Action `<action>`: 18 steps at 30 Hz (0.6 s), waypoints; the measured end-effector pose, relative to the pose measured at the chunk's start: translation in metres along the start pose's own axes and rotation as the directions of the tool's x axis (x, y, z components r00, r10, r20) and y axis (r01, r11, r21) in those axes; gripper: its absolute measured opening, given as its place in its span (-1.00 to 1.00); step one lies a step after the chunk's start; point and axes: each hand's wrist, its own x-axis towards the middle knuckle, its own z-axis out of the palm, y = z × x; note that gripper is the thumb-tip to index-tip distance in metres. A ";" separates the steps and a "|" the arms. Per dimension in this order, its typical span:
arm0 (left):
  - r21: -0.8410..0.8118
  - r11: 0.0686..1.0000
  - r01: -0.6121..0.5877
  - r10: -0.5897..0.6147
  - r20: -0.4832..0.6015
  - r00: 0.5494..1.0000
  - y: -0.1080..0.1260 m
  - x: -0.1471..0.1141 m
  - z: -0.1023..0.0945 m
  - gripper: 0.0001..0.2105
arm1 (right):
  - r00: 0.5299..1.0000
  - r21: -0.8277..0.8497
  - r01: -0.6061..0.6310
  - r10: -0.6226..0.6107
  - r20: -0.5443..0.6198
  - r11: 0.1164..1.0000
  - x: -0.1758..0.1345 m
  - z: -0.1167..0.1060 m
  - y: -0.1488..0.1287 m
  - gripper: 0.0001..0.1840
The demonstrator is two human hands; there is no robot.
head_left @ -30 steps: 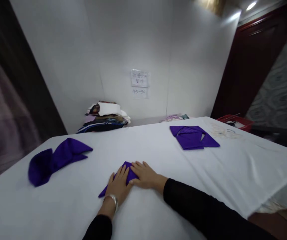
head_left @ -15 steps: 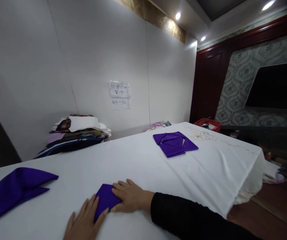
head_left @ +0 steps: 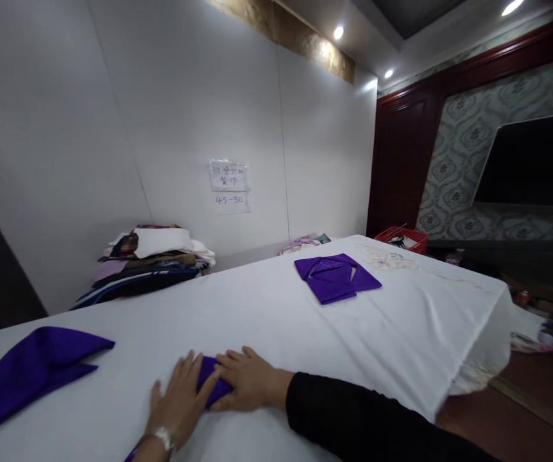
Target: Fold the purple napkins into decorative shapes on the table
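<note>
A small folded purple napkin [head_left: 213,387] lies on the white-covered table [head_left: 276,333] in front of me, partly hidden under my hands. My left hand [head_left: 179,396], with a metal watch at the wrist, rests flat over its left part, fingers stretched out. From the other side, my right hand [head_left: 245,380] lies flat over the right edge with its fingers spread. The two hands almost meet across the cloth. Farther left is a purple cloth folded to a pointed shape [head_left: 40,362]. Another folded purple cloth [head_left: 337,279] lies flat toward the back right.
Piled clothes [head_left: 154,260] stand beyond the table's back edge at the left. A red basket [head_left: 404,239] sits behind the far right corner. Paper signs [head_left: 229,186] hang on the pale wall. Tablecloth folds [head_left: 392,346] run along the right side.
My left hand has slid right and forward over the napkin, covering more of it, and its watch now shows. My right hand has stayed nearly in place.
</note>
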 end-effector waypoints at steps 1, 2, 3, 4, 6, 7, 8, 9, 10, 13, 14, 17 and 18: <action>0.046 0.998 -0.039 0.037 0.025 0.999 0.010 0.005 -0.002 -0.52 | 1.000 0.000 0.003 -0.003 -0.003 1.000 0.000 0.000 0.000 -0.17; 0.083 0.995 -0.063 0.058 0.057 0.997 0.018 0.009 -0.004 -0.51 | 1.000 0.002 0.007 -0.007 0.000 1.000 0.000 -0.001 0.000 -0.15; 0.116 0.990 -0.078 0.068 0.090 0.994 0.024 0.010 -0.006 -0.50 | 1.000 0.006 0.008 -0.008 0.005 1.000 0.000 -0.001 0.000 -0.14; 0.139 0.987 -0.082 0.065 0.121 0.991 0.026 0.011 -0.007 -0.49 | 1.000 0.008 0.008 -0.008 0.009 1.000 0.000 -0.001 -0.001 -0.13; 0.138 0.989 -0.055 0.033 0.160 0.986 0.025 0.008 -0.008 -0.50 | 1.000 0.009 0.003 -0.003 0.005 1.000 0.000 -0.001 -0.001 -0.16; 0.120 0.992 -0.031 0.011 0.163 0.987 0.022 0.006 -0.008 -0.52 | 1.000 0.007 0.000 0.000 0.000 1.000 0.000 -0.001 -0.001 -0.17; 0.098 0.995 0.000 -0.015 0.152 0.988 0.018 0.004 -0.006 -0.53 | 1.000 0.004 -0.002 0.003 -0.004 1.000 0.000 -0.002 -0.001 -0.19; 0.078 0.996 0.032 -0.042 0.131 0.991 0.014 0.002 -0.005 -0.54 | 1.000 -0.001 -0.004 0.004 -0.007 1.000 0.000 -0.002 -0.002 -0.20; 0.064 0.996 0.058 -0.064 0.103 0.993 0.010 0.000 -0.002 -0.54 | 1.000 -0.008 -0.004 0.004 -0.007 1.000 0.000 -0.002 -0.002 -0.20; 0.060 0.993 0.101 -0.103 0.028 0.994 -0.005 -0.008 0.006 -0.52 | 1.000 -0.020 0.001 -0.001 -0.001 1.000 -0.001 -0.002 -0.001 -0.21; 0.062 0.992 0.111 -0.112 0.017 0.994 -0.010 -0.011 0.008 -0.51 | 1.000 -0.017 0.002 -0.002 0.001 1.000 -0.001 -0.002 -0.001 -0.20; 0.044 0.988 0.149 -0.149 -0.005 0.989 -0.031 -0.020 0.014 -0.47 | 1.000 0.003 0.002 -0.002 0.015 1.000 -0.002 0.000 0.002 -0.18; 0.033 0.987 0.159 -0.159 -0.013 0.987 -0.038 -0.023 0.015 -0.46 | 1.000 0.008 0.005 -0.005 0.016 1.000 -0.002 0.000 0.003 -0.18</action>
